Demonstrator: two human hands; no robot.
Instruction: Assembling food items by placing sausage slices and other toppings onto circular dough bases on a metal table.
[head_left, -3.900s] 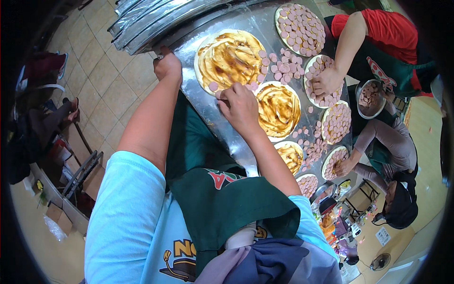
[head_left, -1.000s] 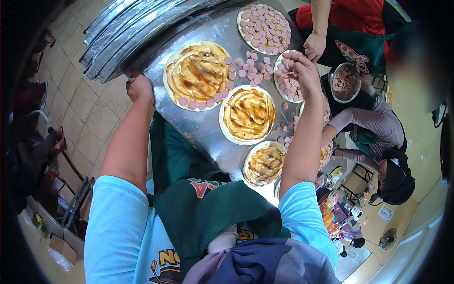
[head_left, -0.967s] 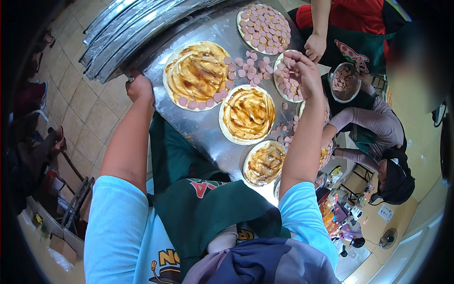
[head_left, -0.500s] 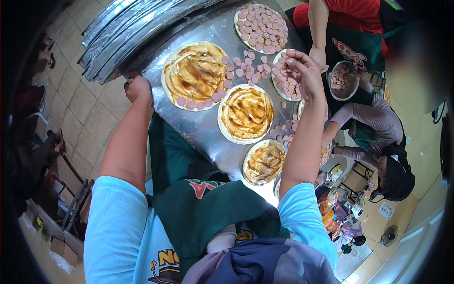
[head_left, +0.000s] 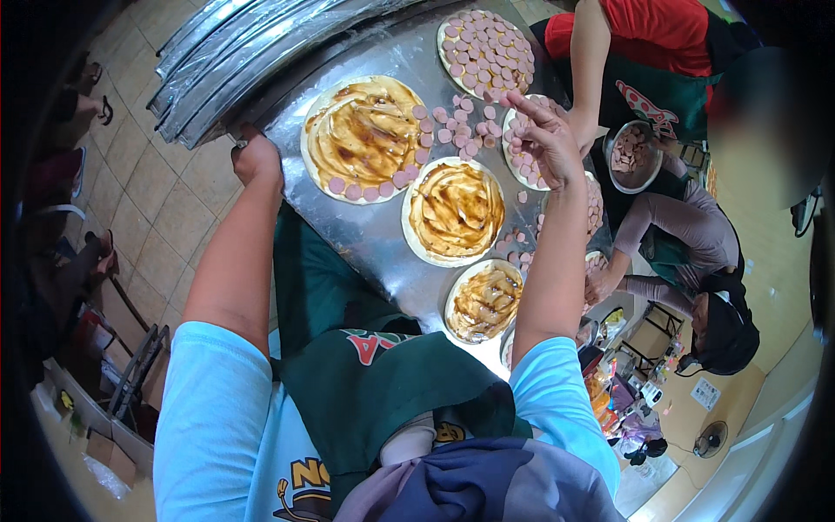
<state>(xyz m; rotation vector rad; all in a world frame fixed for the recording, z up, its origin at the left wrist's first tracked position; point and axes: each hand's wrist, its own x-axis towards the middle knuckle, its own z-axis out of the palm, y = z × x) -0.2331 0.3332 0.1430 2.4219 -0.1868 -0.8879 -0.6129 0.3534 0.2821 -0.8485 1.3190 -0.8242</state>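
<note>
My right hand (head_left: 554, 143) hovers over a pizza base (head_left: 524, 165) covered with sausage slices, its index finger stretched out and the other fingers loosely bent. I see nothing in it. Loose pink sausage slices (head_left: 464, 129) lie in a pile just left of it. At the left, my left hand (head_left: 258, 158) is closed on the edge of the metal table (head_left: 348, 239), its fingertips partly hidden. Between my hands lies a large base (head_left: 361, 139) with brown sauce and sausage slices along its right and lower rim. Nearer me are two sauced bases, a round one (head_left: 452, 211) and a smaller one (head_left: 484, 300).
Plastic-wrapped metal trays (head_left: 235, 65) are stacked at the far left. A sausage-covered base (head_left: 485, 54) lies at the back. On the right, a person in red (head_left: 639, 30) reaches in beside a metal bowl of slices (head_left: 633, 157); another person's hand (head_left: 602, 283) works lower down.
My right hand's fingers have spread from a pinched shape, with the index finger now extended. The co-worker's arm at the lower right has shifted slightly. My left hand stays at the table edge.
</note>
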